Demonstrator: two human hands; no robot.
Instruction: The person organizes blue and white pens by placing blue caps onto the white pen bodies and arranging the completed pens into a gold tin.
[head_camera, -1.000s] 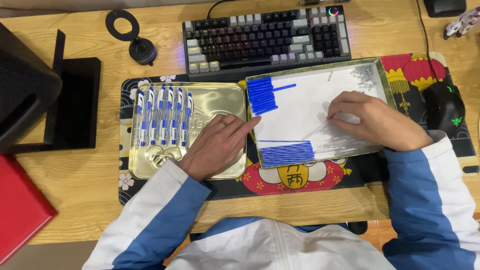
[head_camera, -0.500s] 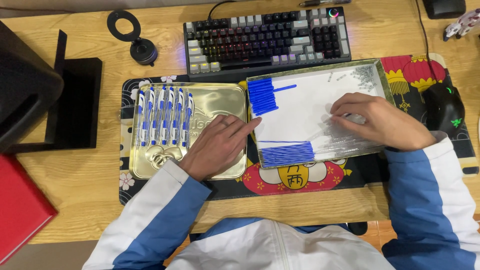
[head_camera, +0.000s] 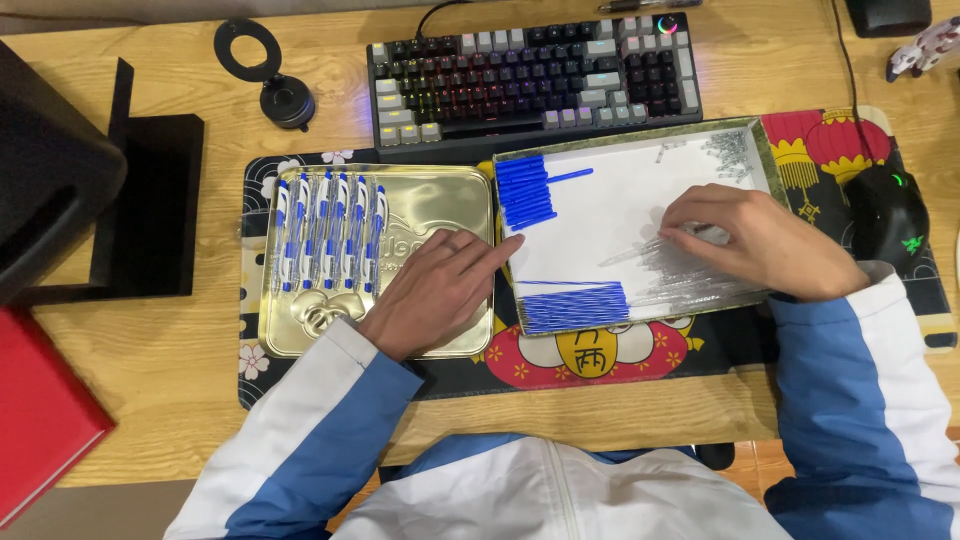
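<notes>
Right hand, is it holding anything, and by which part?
The right hand rests its fingertips on the clear pen barrels; whether it grips one cannot be told.

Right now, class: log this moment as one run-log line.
left hand: flat on gold tray | right hand: picking at clear pen barrels in white tray | assembled pens: rowed in gold tray

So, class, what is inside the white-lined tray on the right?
The white-lined tray holds two piles of blue pen parts, clear barrels and small springs. The right hand covers some barrels.
</notes>
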